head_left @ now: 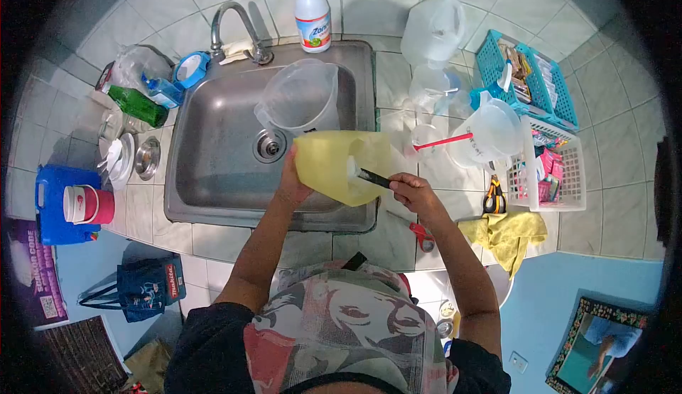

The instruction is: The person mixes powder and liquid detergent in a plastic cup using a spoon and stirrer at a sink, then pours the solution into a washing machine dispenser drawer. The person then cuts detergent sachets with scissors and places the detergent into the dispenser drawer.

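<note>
My left hand grips the left side of a translucent yellow plastic container, which lies tipped on its side over the front right of the sink, its opening facing right. Most of those fingers are hidden behind it. In my right hand is a black-handled tool; its whitish end reaches into the opening, and I cannot make out its kind. Behind the container, a clear plastic pitcher sits in the sink. Red-handled scissors lie on the counter near my right wrist.
A faucet and white bottle stand behind the sink. Rightward are a large clear jug, a white bucket, baskets, black-and-orange pliers and a yellow cloth. A pink jug stands left.
</note>
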### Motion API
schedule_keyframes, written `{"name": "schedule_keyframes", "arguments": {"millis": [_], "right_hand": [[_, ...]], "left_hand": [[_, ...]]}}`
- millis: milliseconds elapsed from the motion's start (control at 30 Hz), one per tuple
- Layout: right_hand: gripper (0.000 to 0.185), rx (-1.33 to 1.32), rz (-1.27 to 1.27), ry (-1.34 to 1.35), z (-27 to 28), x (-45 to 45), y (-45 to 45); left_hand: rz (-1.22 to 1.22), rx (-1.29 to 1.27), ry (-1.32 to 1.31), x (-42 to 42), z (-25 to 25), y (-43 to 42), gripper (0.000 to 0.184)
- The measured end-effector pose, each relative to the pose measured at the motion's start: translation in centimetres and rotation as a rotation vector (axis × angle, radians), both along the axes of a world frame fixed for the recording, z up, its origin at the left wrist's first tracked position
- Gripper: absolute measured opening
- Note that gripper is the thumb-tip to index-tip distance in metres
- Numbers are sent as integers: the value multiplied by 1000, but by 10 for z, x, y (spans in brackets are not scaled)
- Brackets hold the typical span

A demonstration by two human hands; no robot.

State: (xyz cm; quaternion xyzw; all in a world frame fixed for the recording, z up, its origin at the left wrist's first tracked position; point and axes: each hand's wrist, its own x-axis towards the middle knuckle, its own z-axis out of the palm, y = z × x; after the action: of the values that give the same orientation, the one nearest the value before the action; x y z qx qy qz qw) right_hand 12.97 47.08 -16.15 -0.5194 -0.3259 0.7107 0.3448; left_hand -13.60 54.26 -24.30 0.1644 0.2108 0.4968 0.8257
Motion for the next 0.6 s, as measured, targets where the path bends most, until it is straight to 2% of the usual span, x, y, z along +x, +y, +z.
{"name": "schedule_keyframes", "arguments": {"millis": [267,600], "right_hand": [[16,-25,-40,-6,2,-10,-5],[13,-49,-25,-1,-1,-11,-4]], "left_hand": [[60,9,19,-13,-14,-3,60],[72,23,-2,-7,-7,-7,59]]}}
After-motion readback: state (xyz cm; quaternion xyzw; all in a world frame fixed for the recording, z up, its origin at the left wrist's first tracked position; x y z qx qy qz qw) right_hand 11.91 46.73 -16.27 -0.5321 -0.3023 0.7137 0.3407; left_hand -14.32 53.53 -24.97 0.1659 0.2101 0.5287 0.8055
